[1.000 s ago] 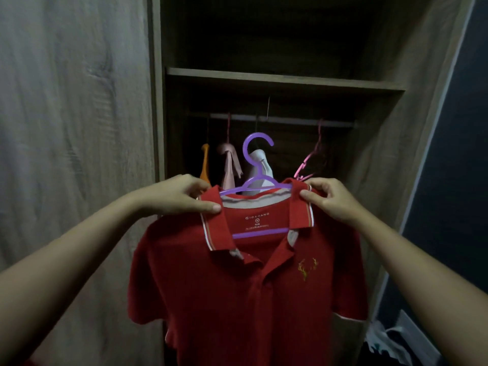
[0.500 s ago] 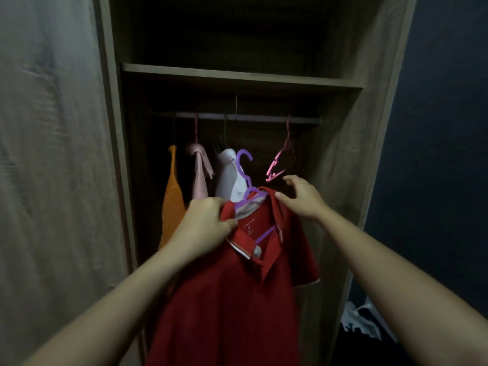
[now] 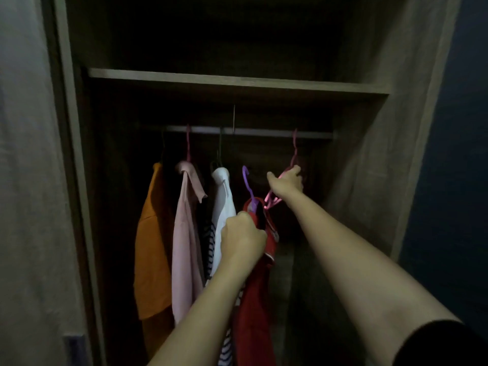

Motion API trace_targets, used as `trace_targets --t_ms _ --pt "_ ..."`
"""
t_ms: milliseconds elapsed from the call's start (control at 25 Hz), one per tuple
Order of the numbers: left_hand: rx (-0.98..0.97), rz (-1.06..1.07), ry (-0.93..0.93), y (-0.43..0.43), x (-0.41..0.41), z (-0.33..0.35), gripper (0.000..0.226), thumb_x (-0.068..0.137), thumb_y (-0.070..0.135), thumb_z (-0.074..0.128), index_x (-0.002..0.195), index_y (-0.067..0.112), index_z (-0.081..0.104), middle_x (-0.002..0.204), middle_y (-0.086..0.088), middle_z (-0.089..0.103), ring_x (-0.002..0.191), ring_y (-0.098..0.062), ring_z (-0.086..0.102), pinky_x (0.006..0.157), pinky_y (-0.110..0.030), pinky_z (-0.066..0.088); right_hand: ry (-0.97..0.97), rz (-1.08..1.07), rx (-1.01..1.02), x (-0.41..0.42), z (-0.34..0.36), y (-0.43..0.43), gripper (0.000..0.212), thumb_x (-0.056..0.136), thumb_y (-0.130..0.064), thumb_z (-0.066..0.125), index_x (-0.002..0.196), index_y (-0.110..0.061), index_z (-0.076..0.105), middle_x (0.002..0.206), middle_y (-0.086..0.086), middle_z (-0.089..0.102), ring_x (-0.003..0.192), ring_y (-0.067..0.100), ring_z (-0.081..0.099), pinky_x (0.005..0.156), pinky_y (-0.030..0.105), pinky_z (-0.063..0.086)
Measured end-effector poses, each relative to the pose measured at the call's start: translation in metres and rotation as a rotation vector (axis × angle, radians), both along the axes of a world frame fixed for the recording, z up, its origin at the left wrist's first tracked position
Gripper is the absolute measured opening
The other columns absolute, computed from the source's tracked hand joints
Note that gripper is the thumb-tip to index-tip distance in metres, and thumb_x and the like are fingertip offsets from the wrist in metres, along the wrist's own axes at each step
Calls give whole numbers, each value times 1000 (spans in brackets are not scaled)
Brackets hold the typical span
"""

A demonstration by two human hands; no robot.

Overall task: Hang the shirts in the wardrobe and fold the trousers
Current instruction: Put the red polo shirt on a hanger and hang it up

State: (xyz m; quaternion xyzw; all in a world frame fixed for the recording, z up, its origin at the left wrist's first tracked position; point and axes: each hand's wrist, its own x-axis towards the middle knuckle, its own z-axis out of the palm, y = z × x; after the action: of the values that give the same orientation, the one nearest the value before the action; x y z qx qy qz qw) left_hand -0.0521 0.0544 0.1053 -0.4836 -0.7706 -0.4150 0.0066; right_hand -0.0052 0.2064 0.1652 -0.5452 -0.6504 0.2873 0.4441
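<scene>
red shirt [image 3: 253, 313]: hem cut off at bottom edge
purple hanger [image 3: 248, 184]: shoulders hidden inside red shirt
striped garment [image 3: 210, 241]: mostly hidden behind left hand [image 3: 241, 237]

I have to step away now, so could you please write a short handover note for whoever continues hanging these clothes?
Left hand: fist closed on the collar of the red shirt, which sits on the purple hanger.
Right hand: holding the empty pink hanger that hangs on the rail.
Done: orange shirt, pink shirt and white shirt hang on the rail.
Left: the purple hook is below the rail, not yet hooked on. No trousers are in view.
</scene>
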Motion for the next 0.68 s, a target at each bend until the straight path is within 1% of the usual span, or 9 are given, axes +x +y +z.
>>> trace_targets --t_ms 80,120,160,200,280,400,480,560,680 --pt "8 24 -25 14 4 3 27 83 13 51 106 -1 54 111 -22 58 104 -41 54 72 -33 36 20 49 -122 -9 2 15 86 90 -29 56 148 -9 -3 145 19 37 130 36 41 104 42 39" --pt "15 32 -32 22 7 6 27 83 13 52 106 -1 54 110 -21 59 103 -39 55 69 -31 34 29 53 -157 -11 3 22 83 91 -23 54 148 -8 -4 144 20 39 128 36 44 104 42 41" --pt "24 35 -37 29 9 10 28 83 13 53 107 0 54 109 -20 59 102 -38 56 68 -30 34 25 35 -162 -11 3 28 77 91 -18 51 148 -7 1 141 21 42 125 36 47 102 43 43" --pt "33 31 -38 37 11 16 29 82 12 54 108 -1 54 107 -19 60 101 -38 57 68 -30 35 -2 1 -140 -9 2 35 69 91 -15 48 147 -7 9 138 21 46 122 37 50 100 43 45" --pt "34 12 -29 56 13 31 27 79 11 56 104 -1 56 103 -19 61 99 -39 58 67 -32 38 -131 -60 -70 2 4 48 55 92 -15 44 143 -8 25 134 21 49 119 37 51 96 42 47" --pt "-2 28 -17 90 10 64 25 80 12 61 102 1 61 107 -17 61 104 -37 57 69 -32 41 -326 -90 -27 28 7 66 44 93 -20 41 136 -12 40 132 18 51 118 36 52 93 40 46" --pt "-12 50 -12 107 0 87 24 84 16 59 104 3 62 111 -16 61 106 -34 57 74 -34 46 -390 -68 -24 42 8 74 42 92 -21 40 132 -14 45 131 17 53 118 37 52 95 40 44" --pt "18 78 -20 125 -11 107 28 86 19 57 109 3 61 115 -16 60 108 -33 56 78 -36 48 -416 -20 -4 54 6 84 42 91 -20 39 131 -15 47 130 17 53 117 37 52 97 40 44" --pt "27 105 -50 145 -21 126 34 90 21 55 119 4 55 120 -15 57 110 -31 56 77 -34 47 -424 66 2 62 6 92 44 89 -19 38 132 -15 45 130 17 53 116 37 52 99 41 44"
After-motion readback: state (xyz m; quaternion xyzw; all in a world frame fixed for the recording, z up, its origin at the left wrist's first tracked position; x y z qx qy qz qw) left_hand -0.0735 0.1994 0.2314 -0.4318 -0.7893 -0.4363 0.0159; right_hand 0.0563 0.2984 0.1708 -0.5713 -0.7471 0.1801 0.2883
